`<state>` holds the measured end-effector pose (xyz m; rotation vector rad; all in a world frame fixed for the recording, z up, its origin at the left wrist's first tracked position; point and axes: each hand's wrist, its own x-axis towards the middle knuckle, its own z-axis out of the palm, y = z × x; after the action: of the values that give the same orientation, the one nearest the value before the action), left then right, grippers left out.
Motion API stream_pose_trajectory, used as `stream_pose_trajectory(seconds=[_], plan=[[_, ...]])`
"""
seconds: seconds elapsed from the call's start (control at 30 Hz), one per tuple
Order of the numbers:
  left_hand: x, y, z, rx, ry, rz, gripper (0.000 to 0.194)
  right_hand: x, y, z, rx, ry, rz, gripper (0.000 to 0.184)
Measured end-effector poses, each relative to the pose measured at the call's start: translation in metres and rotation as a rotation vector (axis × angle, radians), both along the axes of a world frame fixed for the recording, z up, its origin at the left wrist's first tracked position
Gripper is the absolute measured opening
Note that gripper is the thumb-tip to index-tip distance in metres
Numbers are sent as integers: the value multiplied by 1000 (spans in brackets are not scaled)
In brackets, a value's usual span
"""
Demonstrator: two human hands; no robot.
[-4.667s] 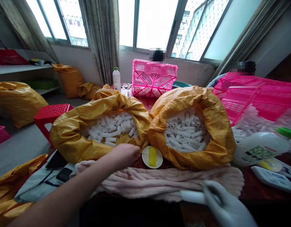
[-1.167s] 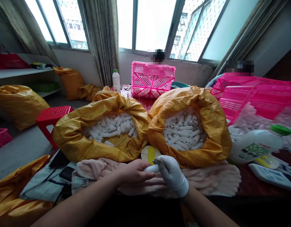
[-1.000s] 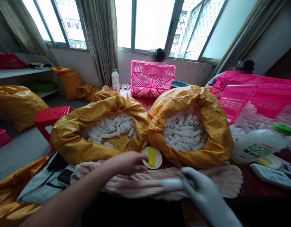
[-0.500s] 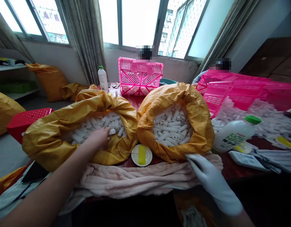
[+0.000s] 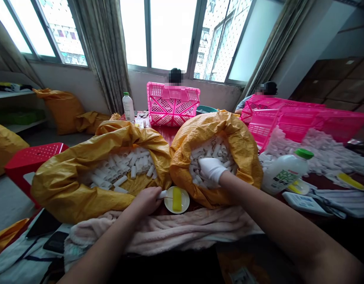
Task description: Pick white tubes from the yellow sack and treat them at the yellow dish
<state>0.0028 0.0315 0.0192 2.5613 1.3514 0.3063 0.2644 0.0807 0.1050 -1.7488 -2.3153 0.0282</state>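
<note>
Two yellow sacks full of short white tubes stand on the table before me, the left sack (image 5: 66, 185) and the right sack (image 5: 243, 146). My bare left hand (image 5: 146, 200) is closed on a small white tube (image 5: 162, 194) beside a little white dish (image 5: 184, 202) that holds a yellow block (image 5: 177, 198). My right hand (image 5: 210, 169), in a white glove, reaches into the right sack and rests curled on the white tubes (image 5: 213, 152) there; whether it grips one is hidden. A pink fleece cloth (image 5: 182, 232) lies under my forearms.
A white bottle with a green cap (image 5: 284, 169) lies to the right beside heaps of white tubes (image 5: 326, 154). Pink crates (image 5: 172, 104) (image 5: 303, 118) stand behind, with two people beyond them. A red stool (image 5: 30, 157) and more yellow sacks are at the left. Phones (image 5: 50, 236) lie lower left.
My left hand came out of the left sack with a white tube and moved to the dish. My gloved right hand went from the cloth's edge up into the right sack.
</note>
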Motion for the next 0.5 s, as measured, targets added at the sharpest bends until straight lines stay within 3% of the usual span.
stream_pose_trajectory(seconds=[0.1,0.17,0.23,0.37,0.5], plan=[[0,-1,-1,16,-21,10,13,0,-25,6,-149,161,23,27],[1,-2,-1,13,-29,32,15,-12,-46,-7,-284,446,74,33],[2,-2,-1,2,-23,42,16,-28,-62,-31,-308,683,120,33],[3,-2,-1,-9,2,43,14,-48,-64,-75,-40,600,118,24],[4,-2,-1,-15,32,80,15,-42,-54,-92,-43,493,197,21]])
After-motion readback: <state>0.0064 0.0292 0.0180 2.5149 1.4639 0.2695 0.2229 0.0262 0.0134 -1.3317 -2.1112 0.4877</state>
